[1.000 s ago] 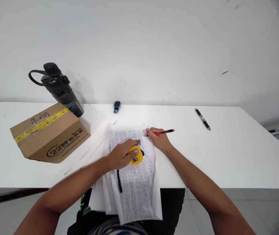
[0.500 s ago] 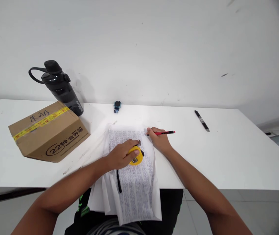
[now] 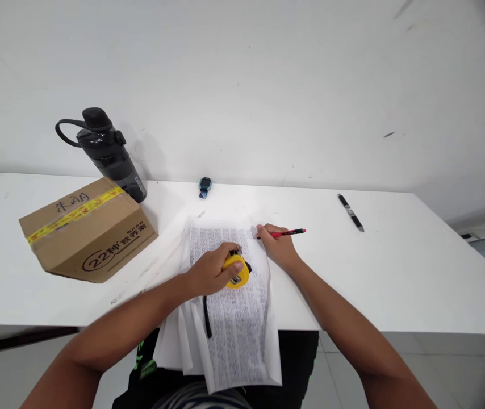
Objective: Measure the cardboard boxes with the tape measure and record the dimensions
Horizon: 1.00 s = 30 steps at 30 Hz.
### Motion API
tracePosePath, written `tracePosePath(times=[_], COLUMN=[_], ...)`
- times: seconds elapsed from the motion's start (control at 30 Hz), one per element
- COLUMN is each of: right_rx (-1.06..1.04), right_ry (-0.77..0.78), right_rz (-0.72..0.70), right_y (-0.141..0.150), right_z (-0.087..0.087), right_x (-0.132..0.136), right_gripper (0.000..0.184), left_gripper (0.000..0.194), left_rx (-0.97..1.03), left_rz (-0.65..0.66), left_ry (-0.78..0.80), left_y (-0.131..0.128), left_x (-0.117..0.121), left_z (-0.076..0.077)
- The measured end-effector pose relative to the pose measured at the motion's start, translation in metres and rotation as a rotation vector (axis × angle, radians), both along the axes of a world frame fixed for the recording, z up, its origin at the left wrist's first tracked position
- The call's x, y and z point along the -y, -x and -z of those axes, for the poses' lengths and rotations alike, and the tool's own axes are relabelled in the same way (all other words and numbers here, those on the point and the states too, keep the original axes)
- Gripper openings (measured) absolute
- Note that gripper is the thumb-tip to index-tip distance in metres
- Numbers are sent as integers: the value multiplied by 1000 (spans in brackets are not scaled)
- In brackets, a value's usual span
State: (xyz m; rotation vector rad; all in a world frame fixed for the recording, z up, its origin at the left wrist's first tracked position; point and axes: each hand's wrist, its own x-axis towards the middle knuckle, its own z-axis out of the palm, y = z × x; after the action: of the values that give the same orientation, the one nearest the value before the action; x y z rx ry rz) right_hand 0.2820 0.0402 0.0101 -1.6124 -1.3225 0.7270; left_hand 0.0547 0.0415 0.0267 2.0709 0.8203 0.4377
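Observation:
My left hand [image 3: 214, 269] is closed around a yellow tape measure [image 3: 238, 274], with its black strap hanging down over the paper. It rests above a large sheet of paper [image 3: 238, 329] covered in dense rows of small writing. The sheet lies on the white table [image 3: 396, 272] and droops over the front edge toward my lap. At the sheet's upper right, my right hand [image 3: 280, 245] grips a red pen [image 3: 287, 233], whose black end points to the right. The pen's tip is partly hidden by the fingers.
To the left sits a taped cardboard box [image 3: 97, 238], with a black water bottle [image 3: 110, 153] behind it. A small blue watch [image 3: 204, 186] lies near the wall. Farther right is a black pen [image 3: 350, 212].
The view has shifted very slightly. My left fingers have moved a little at the top of the tape measure, and its metal end sits closer to the case.

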Motion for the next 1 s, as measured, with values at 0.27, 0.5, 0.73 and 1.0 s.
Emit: tracePosePath(times=[0.27, 0.5, 0.73, 1.0], right_rx=[-18, -22, 3, 184], right_ry=[11, 27, -55, -207], right_rz=[68, 57, 142, 129], right_y=[-1, -2, -2, -1], right_z=[3, 4, 4, 19], right_x=[-1, -1, -2, -12], right_gripper=[36, 37, 39, 38], left_gripper=[45, 43, 41, 46], left_rx=[2, 10, 48, 210], left_rz=[-5, 0, -13, -18], left_ry=[3, -14, -6, 32], left_y=[-1, -1, 1, 0], left_x=[0, 1, 1, 2], left_z=[-1, -2, -1, 5])
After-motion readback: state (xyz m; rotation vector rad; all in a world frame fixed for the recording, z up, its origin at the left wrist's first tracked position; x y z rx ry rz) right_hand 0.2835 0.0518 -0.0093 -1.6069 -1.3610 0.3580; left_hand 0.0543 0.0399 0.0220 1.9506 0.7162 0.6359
